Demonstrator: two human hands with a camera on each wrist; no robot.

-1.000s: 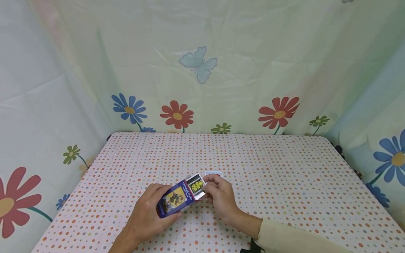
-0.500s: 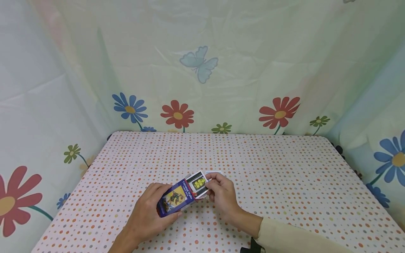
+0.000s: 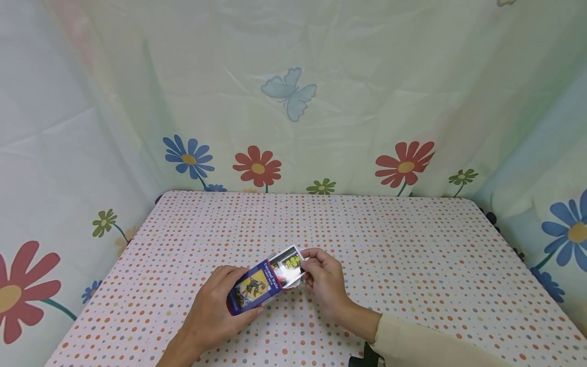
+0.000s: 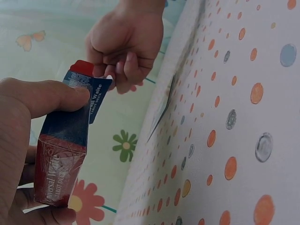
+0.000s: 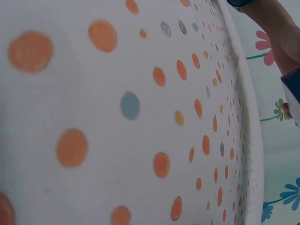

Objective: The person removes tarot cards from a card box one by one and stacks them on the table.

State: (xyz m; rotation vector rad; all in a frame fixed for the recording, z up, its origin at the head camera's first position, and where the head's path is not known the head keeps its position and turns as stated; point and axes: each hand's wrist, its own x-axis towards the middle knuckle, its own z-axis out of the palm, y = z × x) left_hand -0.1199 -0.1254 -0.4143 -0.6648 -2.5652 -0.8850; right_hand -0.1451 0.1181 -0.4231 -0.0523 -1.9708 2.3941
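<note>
My left hand (image 3: 215,300) grips a blue tarot card box (image 3: 255,289), thumb along one side and fingers round the other. The box is tilted, its open end towards my right hand; its red end and a raised flap show in the left wrist view. From that end a tarot card (image 3: 287,266) with yellow discs sticks well out. My right hand (image 3: 324,280) pinches the card's outer edge between thumb and forefinger, its other fingers curled beneath. In the right wrist view only part of my left hand (image 5: 288,42) and a box corner (image 5: 293,84) appear.
A thin flat piece like a card (image 4: 163,108) lies on the dotted tablecloth (image 3: 390,244), seen nearly edge-on in the left wrist view. Flowered curtains (image 3: 348,102) stand behind the table and at both sides. A black object (image 3: 364,357) shows beneath the right sleeve (image 3: 412,339).
The card has slid further out of the box, up and to the right, as my right hand drew back a little. My left hand and the box have stayed put.
</note>
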